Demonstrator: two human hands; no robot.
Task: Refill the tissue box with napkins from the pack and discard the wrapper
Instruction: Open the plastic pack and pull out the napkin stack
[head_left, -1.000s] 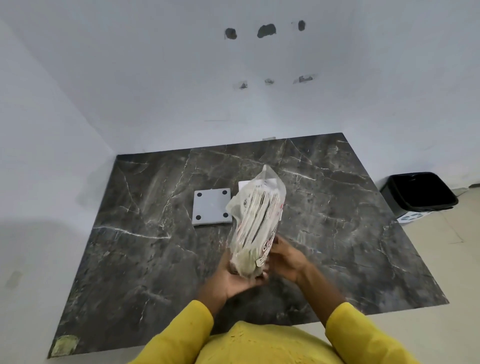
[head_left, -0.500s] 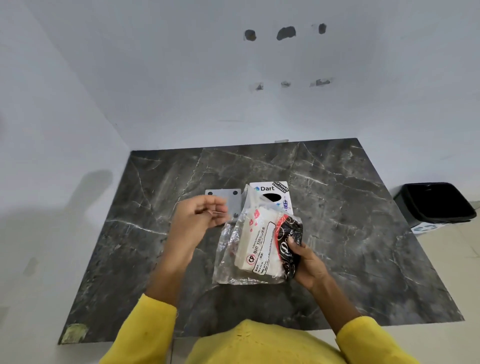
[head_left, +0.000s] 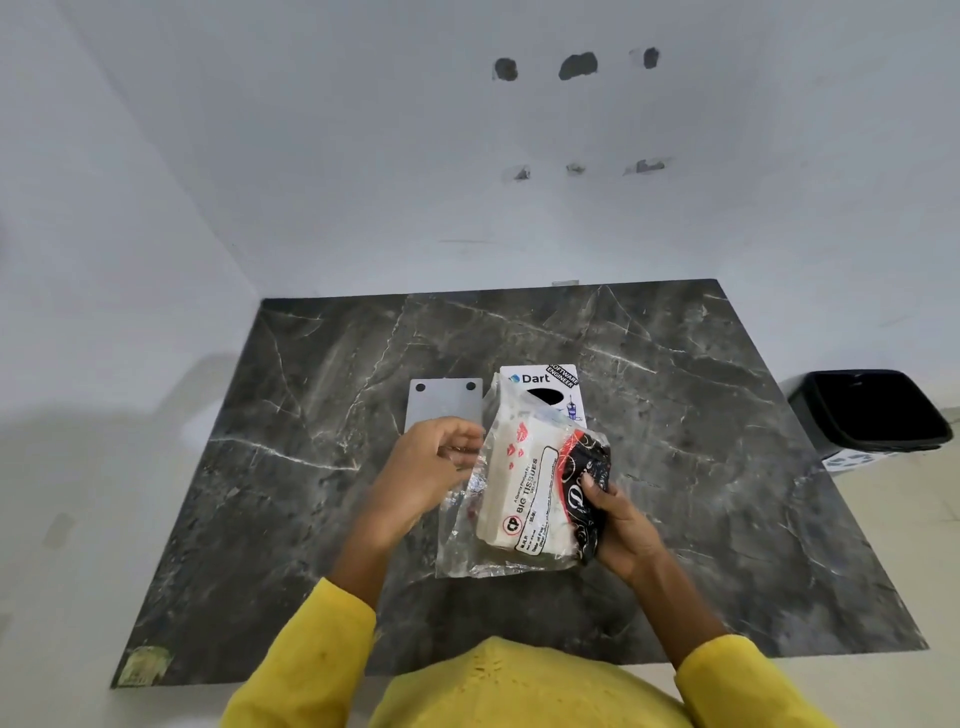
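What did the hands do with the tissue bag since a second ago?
The napkin pack went from upright in both hands to lying flat on the table. The right hand kept holding it; the left hand let go and now pinches the wrapper's edge. Tissue box, plate and bin stayed put.

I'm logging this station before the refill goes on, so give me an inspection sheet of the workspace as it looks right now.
Surface: dark veined marble slab, yellowish patch at its near left corner.
Job's things: clear plastic napkin pack printed BIG TISSUES, napkins inside; white Dart tissue box behind it.
Clutter: grey square plate with black corner dots beside the box.
Grippers: right hand grips the pack's black end; left hand pinches the wrapper's loose edge.
Cables: nothing seen.
Surroundings: white wall with holes; black bin on the floor, right.
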